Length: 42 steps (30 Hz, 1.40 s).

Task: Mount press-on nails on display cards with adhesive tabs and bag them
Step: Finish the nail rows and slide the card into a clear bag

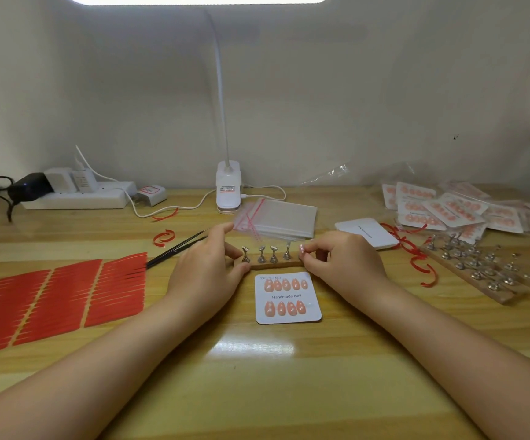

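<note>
On the pale wooden counter (273, 376), a narrow wooden strip (271, 265) carrying small silver metal nail stands (273, 254) is lying crosswise between both hands. The left hand (206, 265) is holding the strip's left end, thumb on its near edge and fingers curled around behind. The right hand (343, 258) is at the strip's right end, its thumb and forefinger pinching a small pink press-on nail (302, 249). Just in front of the strip, a white square display card printed "Handmade Nail" (287, 296) is lying flat, already bearing two rows of pink nails. Red adhesive tab sheets (57, 300) are lying at the left, with black tweezers (178, 247) beside them. A stack of clear zip bags (279, 220) is sitting behind the strip, and bagged finished cards (454, 208) are piling at the far right.
</note>
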Each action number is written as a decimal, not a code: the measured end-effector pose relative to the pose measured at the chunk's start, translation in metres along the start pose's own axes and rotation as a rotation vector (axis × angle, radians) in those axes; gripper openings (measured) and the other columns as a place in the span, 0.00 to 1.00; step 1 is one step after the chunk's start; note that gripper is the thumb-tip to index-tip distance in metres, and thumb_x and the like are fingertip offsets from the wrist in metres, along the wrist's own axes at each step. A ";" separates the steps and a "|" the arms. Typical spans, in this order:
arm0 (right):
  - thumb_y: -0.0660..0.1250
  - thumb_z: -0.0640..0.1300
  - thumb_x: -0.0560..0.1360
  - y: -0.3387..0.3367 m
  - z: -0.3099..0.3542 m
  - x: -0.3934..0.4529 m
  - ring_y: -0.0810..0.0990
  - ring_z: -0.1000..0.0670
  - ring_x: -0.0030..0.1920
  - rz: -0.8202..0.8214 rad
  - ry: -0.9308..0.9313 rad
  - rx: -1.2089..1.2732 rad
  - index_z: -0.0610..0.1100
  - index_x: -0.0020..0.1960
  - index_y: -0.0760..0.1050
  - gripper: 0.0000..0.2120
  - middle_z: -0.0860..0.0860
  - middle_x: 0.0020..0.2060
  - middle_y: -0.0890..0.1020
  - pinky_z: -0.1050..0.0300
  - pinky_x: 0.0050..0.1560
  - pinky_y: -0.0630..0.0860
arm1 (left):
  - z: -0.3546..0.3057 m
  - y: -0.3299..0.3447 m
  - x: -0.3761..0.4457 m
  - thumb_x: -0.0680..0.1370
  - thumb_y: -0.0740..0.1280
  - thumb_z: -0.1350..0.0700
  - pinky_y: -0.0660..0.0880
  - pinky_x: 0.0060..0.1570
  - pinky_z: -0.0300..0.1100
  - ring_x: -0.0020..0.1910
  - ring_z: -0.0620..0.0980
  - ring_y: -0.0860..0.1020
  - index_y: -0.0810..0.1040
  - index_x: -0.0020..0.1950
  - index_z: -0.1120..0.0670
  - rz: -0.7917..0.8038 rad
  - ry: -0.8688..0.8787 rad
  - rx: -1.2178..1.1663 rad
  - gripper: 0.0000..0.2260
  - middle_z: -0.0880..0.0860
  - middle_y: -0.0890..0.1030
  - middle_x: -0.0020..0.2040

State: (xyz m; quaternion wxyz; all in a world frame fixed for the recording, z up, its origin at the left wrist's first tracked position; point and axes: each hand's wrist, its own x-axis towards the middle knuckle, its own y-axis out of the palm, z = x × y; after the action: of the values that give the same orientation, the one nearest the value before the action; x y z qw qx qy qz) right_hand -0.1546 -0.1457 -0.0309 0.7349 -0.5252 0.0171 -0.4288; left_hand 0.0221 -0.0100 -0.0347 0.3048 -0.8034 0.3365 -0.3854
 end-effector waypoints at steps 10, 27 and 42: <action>0.69 0.37 0.74 0.002 0.028 -0.014 0.79 0.56 0.33 -0.138 -0.039 0.399 0.44 0.43 0.80 0.03 0.55 0.33 0.80 0.66 0.36 0.74 | -0.022 -0.008 -0.013 0.75 0.72 0.58 0.71 0.55 0.39 0.55 0.49 0.77 0.73 0.67 0.55 -0.233 0.339 -0.171 0.21 0.49 0.80 0.57; 0.71 0.35 0.73 0.005 0.038 -0.023 0.83 0.48 0.38 -0.029 -0.129 0.560 0.40 0.48 0.83 0.05 0.47 0.38 0.84 0.46 0.43 0.80 | -0.031 -0.010 -0.022 0.75 0.70 0.62 0.77 0.51 0.39 0.50 0.49 0.83 0.73 0.66 0.62 -0.150 0.475 -0.242 0.20 0.54 0.85 0.51; 0.71 0.36 0.75 -0.005 0.046 -0.022 0.83 0.49 0.34 0.016 -0.045 0.767 0.42 0.47 0.82 0.04 0.45 0.34 0.84 0.60 0.38 0.80 | -0.036 -0.017 -0.017 0.73 0.72 0.56 0.79 0.56 0.46 0.53 0.42 0.82 0.70 0.67 0.51 -0.113 0.307 -0.552 0.24 0.49 0.84 0.52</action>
State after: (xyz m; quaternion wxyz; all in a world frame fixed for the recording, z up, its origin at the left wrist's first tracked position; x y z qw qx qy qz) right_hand -0.1498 -0.0968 -0.0159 0.8815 -0.2214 -0.1567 -0.3866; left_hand -0.0102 0.0045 -0.0106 -0.0010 -0.8057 0.4250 -0.4125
